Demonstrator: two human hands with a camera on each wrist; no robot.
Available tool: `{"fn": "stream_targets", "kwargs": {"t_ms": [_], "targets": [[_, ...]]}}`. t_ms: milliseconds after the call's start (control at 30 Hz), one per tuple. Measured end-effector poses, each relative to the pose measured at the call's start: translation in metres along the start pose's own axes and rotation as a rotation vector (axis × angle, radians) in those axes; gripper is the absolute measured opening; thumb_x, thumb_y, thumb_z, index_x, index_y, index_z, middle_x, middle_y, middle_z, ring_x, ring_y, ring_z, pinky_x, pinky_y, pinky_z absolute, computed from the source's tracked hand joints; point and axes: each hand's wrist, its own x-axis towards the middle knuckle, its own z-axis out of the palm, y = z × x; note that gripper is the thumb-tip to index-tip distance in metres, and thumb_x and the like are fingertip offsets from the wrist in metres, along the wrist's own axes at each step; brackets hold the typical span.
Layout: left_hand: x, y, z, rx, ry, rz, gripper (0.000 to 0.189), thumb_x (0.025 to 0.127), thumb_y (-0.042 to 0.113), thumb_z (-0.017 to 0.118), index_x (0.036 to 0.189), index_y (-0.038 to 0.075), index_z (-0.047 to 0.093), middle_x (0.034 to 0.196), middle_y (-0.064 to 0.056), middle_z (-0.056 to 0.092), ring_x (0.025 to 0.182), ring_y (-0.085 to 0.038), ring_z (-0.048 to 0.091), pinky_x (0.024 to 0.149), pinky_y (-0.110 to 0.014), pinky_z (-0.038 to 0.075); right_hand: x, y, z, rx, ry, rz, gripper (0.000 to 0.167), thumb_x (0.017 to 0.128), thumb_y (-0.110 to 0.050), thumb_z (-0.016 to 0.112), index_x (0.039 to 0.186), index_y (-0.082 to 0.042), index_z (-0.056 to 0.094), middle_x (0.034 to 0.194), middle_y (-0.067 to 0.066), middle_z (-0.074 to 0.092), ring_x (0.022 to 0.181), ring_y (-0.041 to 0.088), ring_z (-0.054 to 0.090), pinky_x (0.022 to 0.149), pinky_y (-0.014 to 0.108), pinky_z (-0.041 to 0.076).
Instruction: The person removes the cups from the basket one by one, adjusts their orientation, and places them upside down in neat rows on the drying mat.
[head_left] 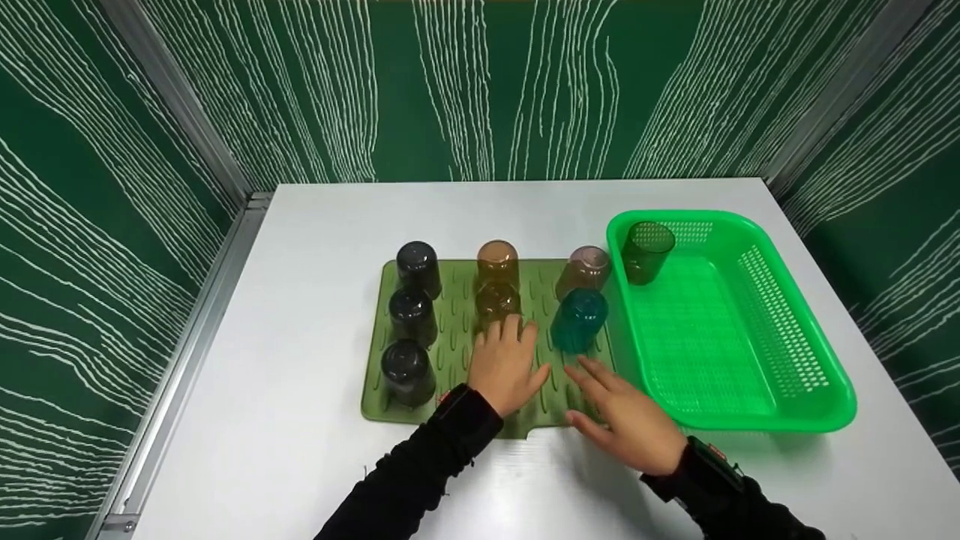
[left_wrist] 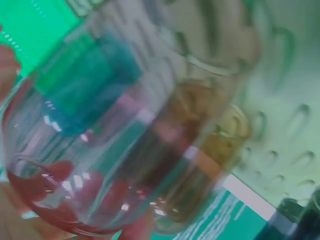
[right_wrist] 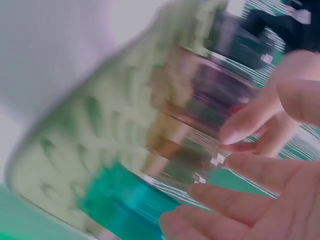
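My left hand [head_left: 504, 367] grips the base end of a clear, faintly purple glass [left_wrist: 100, 170] turned upside down, mostly hidden under the hand in the head view. It is over the front middle of a green drying mat [head_left: 553, 390]. Just beyond stand an upturned amber glass [head_left: 498, 301] and an orange glass [head_left: 498, 259]. My right hand [head_left: 626, 416] has its fingers extended and holds nothing, over the mat's front right part. Its fingertips are close to an upturned teal glass [head_left: 580, 319], with a pinkish glass [head_left: 587, 266] behind that.
Dark upturned glasses line the mat's left side, the nearest one [head_left: 409, 373] beside my left wrist. A green plastic basket [head_left: 712, 345] stands against the mat's right edge. One brownish glass [head_left: 648, 251] leans in its back left corner. Patterned green walls surround the white table [head_left: 300, 300].
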Motion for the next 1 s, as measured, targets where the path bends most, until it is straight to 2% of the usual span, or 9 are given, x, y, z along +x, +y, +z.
{"fn": "stream_targets", "kwargs": {"t_ms": [67,200,267,333,400,500,667,867,1000], "targets": [[-0.001,0.003,0.000,-0.066,0.104,0.025,0.047,0.106,0.038,0.073,0.143,0.010,0.064,0.140,-0.013,0.065,0.129,-0.030,0.065,0.110,-0.042,0.056,0.001,-0.001,-0.010,0.007,0.063,-0.004,0.059,0.104,-0.024,0.076,0.154,0.001,0.058,0.157,0.032,0.055,0.142,0.054,0.056,0.107,0.067,0.055],[-0.001,0.010,0.001,-0.291,0.284,0.079,0.040,0.107,0.021,0.071,0.143,0.006,0.063,0.140,-0.016,0.064,0.136,-0.032,0.061,0.121,-0.040,0.049,0.006,0.006,-0.032,-0.002,0.169,0.008,0.056,0.103,-0.018,0.076,0.152,0.003,0.059,0.154,0.034,0.056,0.139,0.054,0.058,0.104,0.067,0.056],[0.001,0.013,0.002,-0.385,0.329,0.095,0.041,0.106,0.018,0.073,0.142,0.003,0.062,0.140,-0.018,0.064,0.137,-0.034,0.060,0.121,-0.041,0.049,0.010,0.012,-0.044,0.005,0.198,0.025,0.056,0.103,-0.016,0.076,0.153,0.004,0.058,0.155,0.035,0.055,0.140,0.055,0.057,0.106,0.069,0.054],[0.003,0.018,0.001,-0.465,0.338,0.100,0.044,0.105,0.016,0.074,0.143,0.000,0.060,0.141,-0.020,0.063,0.137,-0.035,0.060,0.121,-0.042,0.049,0.014,0.018,-0.054,0.030,0.212,0.039,0.055,0.105,-0.014,0.073,0.154,0.005,0.056,0.156,0.035,0.054,0.142,0.055,0.055,0.110,0.070,0.050],[0.005,0.025,0.000,-0.553,0.310,0.086,0.047,0.104,0.015,0.074,0.145,-0.003,0.057,0.142,-0.022,0.062,0.137,-0.036,0.059,0.121,-0.043,0.050,0.020,0.023,-0.064,0.066,0.221,0.049,0.055,0.107,-0.013,0.071,0.155,0.005,0.054,0.157,0.034,0.053,0.144,0.055,0.053,0.114,0.069,0.047],[0.008,0.036,-0.003,-0.692,0.222,0.052,0.050,0.106,0.014,0.072,0.148,-0.005,0.053,0.147,-0.023,0.059,0.140,-0.037,0.057,0.122,-0.044,0.048,0.029,0.030,-0.075,0.101,0.237,0.049,0.054,0.109,-0.012,0.068,0.157,0.005,0.051,0.158,0.033,0.053,0.147,0.053,0.050,0.119,0.066,0.043],[0.011,0.057,0.000,-0.902,-0.008,-0.011,0.054,0.109,0.017,0.068,0.155,-0.003,0.048,0.155,-0.022,0.054,0.146,-0.034,0.056,0.123,-0.040,0.048,0.044,0.042,-0.088,0.062,0.301,0.037,0.054,0.110,-0.012,0.066,0.158,0.005,0.049,0.156,0.034,0.054,0.147,0.052,0.049,0.121,0.063,0.041],[0.013,0.078,0.013,-1.014,-0.244,-0.139,0.062,0.107,0.028,0.072,0.158,0.004,0.047,0.158,-0.016,0.053,0.147,-0.030,0.056,0.121,-0.037,0.049,0.067,0.065,-0.092,-0.039,0.379,0.051,0.055,0.109,-0.011,0.067,0.158,0.007,0.049,0.160,0.035,0.047,0.148,0.053,0.046,0.124,0.061,0.039],[0.016,0.091,0.021,-1.034,-0.319,-0.210,0.067,0.105,0.036,0.075,0.159,0.008,0.047,0.160,-0.013,0.053,0.147,-0.027,0.055,0.120,-0.035,0.048,0.086,0.084,-0.094,-0.121,0.407,0.069,0.055,0.109,-0.010,0.067,0.156,0.010,0.049,0.159,0.037,0.047,0.148,0.055,0.045,0.126,0.062,0.037]]}}
